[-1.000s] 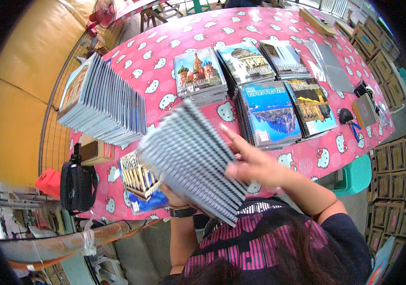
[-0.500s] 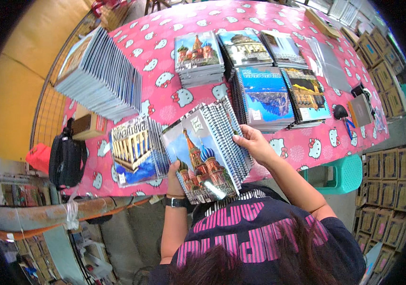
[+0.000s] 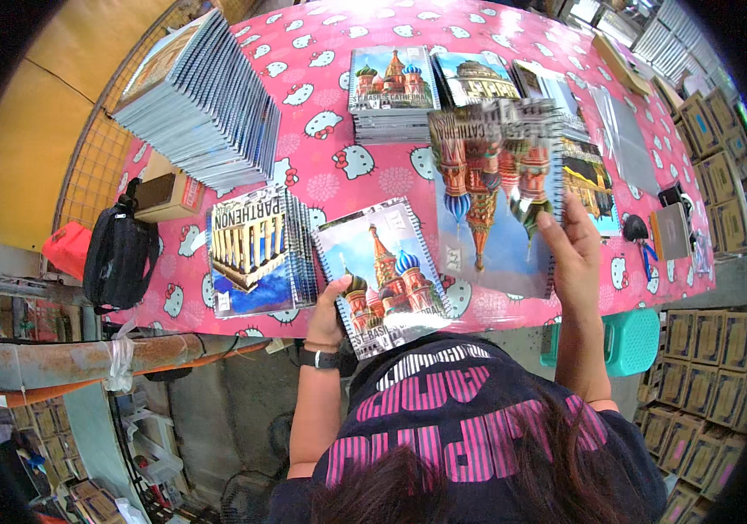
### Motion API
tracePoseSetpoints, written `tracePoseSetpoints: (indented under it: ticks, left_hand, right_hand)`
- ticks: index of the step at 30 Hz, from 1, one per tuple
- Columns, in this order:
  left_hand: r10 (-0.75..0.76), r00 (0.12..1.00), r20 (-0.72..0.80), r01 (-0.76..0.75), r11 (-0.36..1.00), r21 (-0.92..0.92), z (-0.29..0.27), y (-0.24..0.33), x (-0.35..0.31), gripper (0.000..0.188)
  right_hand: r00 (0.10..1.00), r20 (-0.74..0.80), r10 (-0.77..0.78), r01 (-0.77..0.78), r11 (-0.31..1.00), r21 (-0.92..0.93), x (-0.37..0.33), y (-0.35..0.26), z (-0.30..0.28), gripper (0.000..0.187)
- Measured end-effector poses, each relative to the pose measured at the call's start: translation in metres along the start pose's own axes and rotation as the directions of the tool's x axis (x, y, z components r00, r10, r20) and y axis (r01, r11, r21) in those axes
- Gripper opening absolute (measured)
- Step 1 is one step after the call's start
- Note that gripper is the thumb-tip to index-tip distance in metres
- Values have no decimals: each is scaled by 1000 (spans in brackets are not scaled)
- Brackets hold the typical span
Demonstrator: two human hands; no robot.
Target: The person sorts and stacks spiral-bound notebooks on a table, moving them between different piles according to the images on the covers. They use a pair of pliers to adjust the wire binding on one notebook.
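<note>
My left hand point(image 3: 327, 314) grips the lower left side of a spiral notebook point(image 3: 384, 278) with a colourful domed cathedral on its cover. It is tilted over the table's near edge; wire coils show along both sides, and how many notebooks lie beneath I cannot tell. Raised to the right, my right hand point(image 3: 572, 253) has its thumb over the edge of another cathedral notebook point(image 3: 485, 188), which appears upside down and slightly blurred. Behind it stands a stack of cathedral notebooks point(image 3: 393, 80). Left of my left hand lie notebooks with a temple cover point(image 3: 247, 246), partly fanned.
A tall notebook stack point(image 3: 203, 109) leans at the far left of the pink table point(image 3: 351, 210). Nearby are a small box point(image 3: 169, 194) and a black bag point(image 3: 118, 253). More notebooks point(image 3: 476, 77), a clear plastic sheet point(image 3: 626, 140) and blue-handled cutters point(image 3: 649, 259) lie right; a green stool point(image 3: 631, 341) stands below.
The fanned bunch of notebooks held between both hands has been parted. My right hand has moved right with an upside-down cathedral notebook; my left hand keeps hold of the other one.
</note>
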State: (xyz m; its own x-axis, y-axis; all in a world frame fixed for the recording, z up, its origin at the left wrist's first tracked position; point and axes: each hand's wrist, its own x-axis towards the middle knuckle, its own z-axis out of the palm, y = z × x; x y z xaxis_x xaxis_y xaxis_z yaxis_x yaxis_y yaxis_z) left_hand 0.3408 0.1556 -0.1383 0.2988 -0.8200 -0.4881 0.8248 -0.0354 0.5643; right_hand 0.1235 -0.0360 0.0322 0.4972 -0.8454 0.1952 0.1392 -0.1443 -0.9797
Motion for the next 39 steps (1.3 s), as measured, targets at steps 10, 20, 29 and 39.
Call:
tracePoseSetpoints:
  ticks: [10, 20, 29, 39]
  left_hand:
    - [68, 982, 177, -54, 995, -82, -22, -7, 14, 46]
    - [118, 993, 26, -118, 993, 10, 30, 11, 18, 37]
    - [-24, 978, 206, 10, 997, 71, 56, 83, 127, 33]
    - [-83, 970, 229, 73, 996, 56, 55, 68, 162, 25]
  right_hand:
    - [961, 196, 194, -79, 875, -478, -42, 133, 46, 55]
    - [821, 341, 458, -450, 887, -107, -39, 161, 52, 82]
    - [777, 194, 600, -629, 719, 297, 57, 157, 72, 66]
    - [783, 11, 621, -608, 762, 224, 59, 138, 49, 88]
